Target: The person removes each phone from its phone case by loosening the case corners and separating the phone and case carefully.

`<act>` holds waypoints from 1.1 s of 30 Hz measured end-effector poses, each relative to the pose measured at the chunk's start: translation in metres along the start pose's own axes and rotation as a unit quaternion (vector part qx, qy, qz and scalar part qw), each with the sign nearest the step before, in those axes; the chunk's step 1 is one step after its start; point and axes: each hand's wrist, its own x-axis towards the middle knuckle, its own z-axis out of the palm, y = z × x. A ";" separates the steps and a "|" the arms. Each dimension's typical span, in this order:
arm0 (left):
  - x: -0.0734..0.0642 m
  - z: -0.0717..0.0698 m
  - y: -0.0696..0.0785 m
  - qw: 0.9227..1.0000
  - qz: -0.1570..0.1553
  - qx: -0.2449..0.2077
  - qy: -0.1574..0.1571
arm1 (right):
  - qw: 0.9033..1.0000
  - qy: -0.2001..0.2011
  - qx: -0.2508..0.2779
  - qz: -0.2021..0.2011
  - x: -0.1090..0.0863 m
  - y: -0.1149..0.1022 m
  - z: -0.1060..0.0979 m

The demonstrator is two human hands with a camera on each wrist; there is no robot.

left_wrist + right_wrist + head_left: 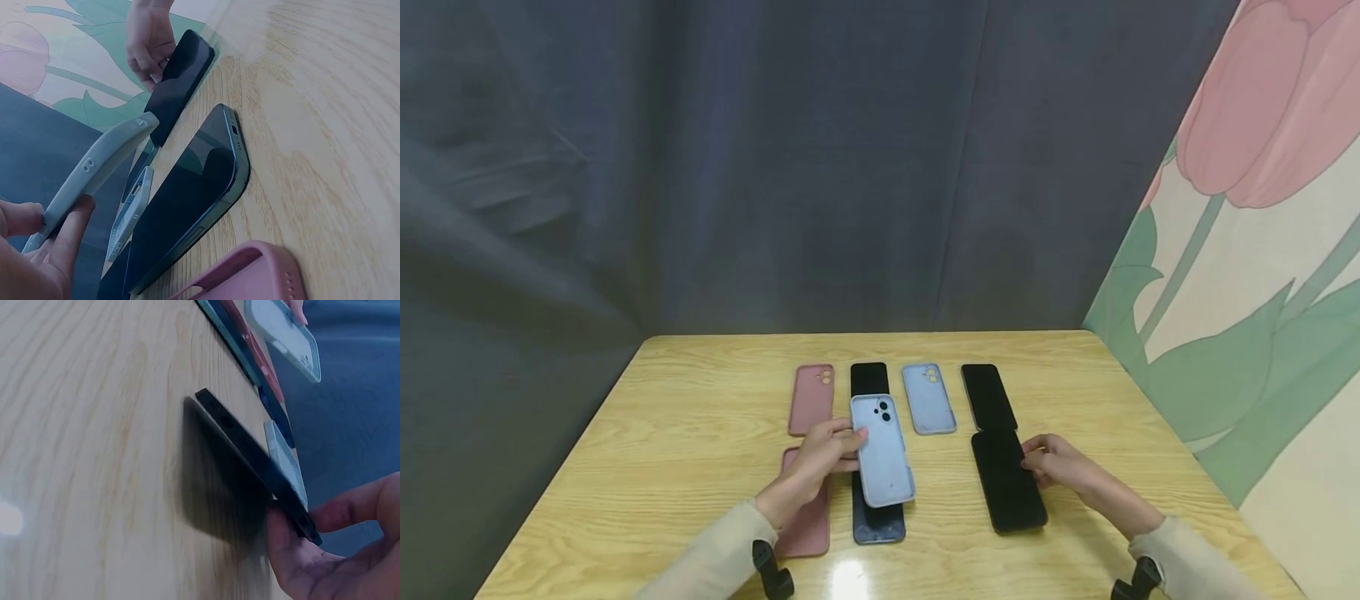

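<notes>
My left hand (823, 454) grips a light blue phone case (883, 467) by its left edge. The case is held above a dark phone (880, 527) and hides much of it. In the left wrist view, thumb and fingers pinch the case (87, 165), which stands clear of the table. On the right, my right hand (1060, 462) pinches the right edge of a black phone (1009, 483). The right wrist view has this phone (250, 456) tilted up, with a shadow beneath it.
Along the back lie a pink case (812, 398), a dark phone (869, 377), a light blue case (928, 400) and a black phone (988, 396). Another pink case (805, 529) lies partly under my left forearm. A dark curtain (820, 167) hangs behind the table (700, 400).
</notes>
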 end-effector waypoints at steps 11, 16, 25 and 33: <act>0.001 -0.002 -0.002 1.000 0.004 0.001 -0.019 | 1.000 0.008 -0.025 0.000 -0.001 0.006 -0.007; 0.000 -0.002 -0.002 1.000 0.002 0.001 -0.022 | 0.997 0.031 -0.066 0.013 0.001 0.008 -0.006; -0.001 0.002 -0.004 1.000 -0.007 -0.003 -0.021 | 0.992 0.065 -0.108 0.021 0.000 0.011 -0.001; 0.001 0.008 -0.004 0.999 0.003 0.020 -0.027 | 0.984 0.090 -0.150 0.020 0.000 0.010 -0.001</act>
